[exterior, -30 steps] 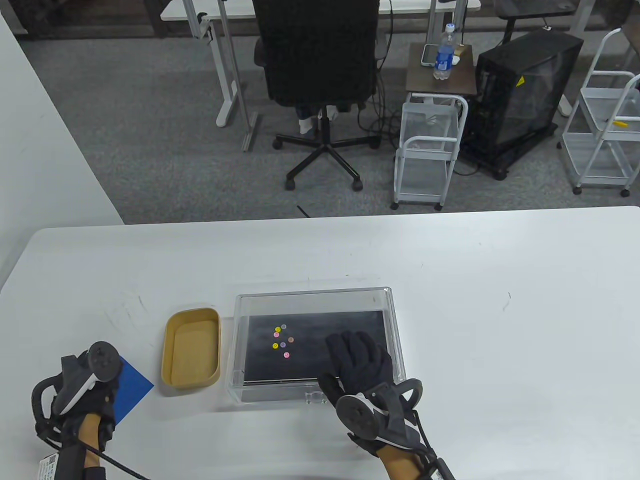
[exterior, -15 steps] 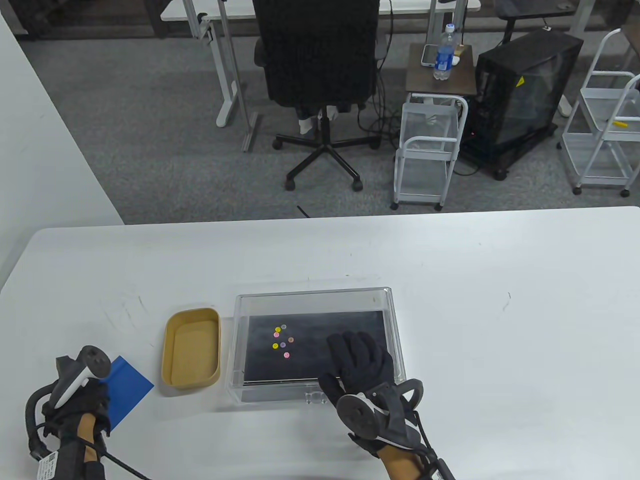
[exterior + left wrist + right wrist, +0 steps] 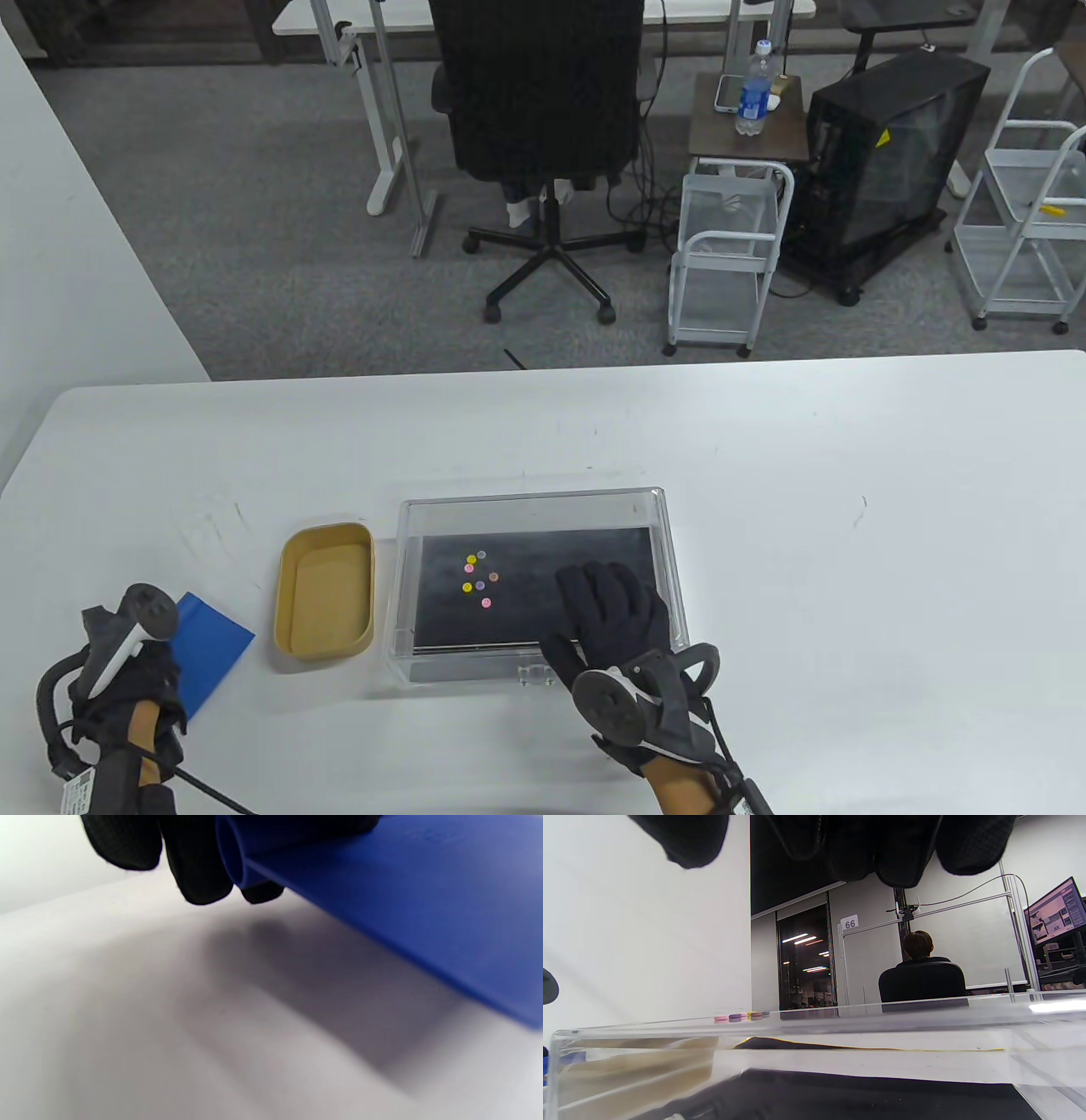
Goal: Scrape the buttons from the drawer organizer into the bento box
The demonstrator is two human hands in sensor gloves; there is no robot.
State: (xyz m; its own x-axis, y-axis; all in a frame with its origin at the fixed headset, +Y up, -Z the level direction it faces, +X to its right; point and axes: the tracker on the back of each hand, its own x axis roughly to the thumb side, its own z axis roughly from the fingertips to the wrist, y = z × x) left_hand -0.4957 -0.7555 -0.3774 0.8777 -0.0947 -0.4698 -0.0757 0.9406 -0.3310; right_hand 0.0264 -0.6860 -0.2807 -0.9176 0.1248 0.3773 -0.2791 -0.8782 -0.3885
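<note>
- 6 small buttons [image 3: 478, 578], in yellow, pink, purple and brownish tones, lay in a loose cluster on the dark liner of the clear drawer organizer [image 3: 653, 509], toward its left half; in the right wrist view they [image 3: 741, 1016] showed as a low row seen through the near wall.
- 1 tan bento box [image 3: 326, 590] sat just beside the organizer's left wall, apart from it by a thin gap, with nothing visible inside.
- Both containers stood on the white table [image 3: 848, 509].
- Right hand [image 3: 611, 615]: it rested over the organizer's near right corner, fingers spread wide and reaching in over the liner, the thumb at the near wall. It gripped nothing. Whether the fingertips touched the liner could not be told. In the right wrist view the gloved fingers [image 3: 903, 853] hung from the top edge above the clear wall [image 3: 840, 1060].
- Left hand [image 3: 127, 679]: it held a blue scraper [image 3: 208, 649] at the table's near left, well apart from the buttons and left of the bento box. In the left wrist view the fingers [image 3: 195, 870] were curled round the scraper's rolled tubular end, and the flat blue blade [image 3: 424, 912] was lifted off the table, casting a shadow beneath it.
</note>
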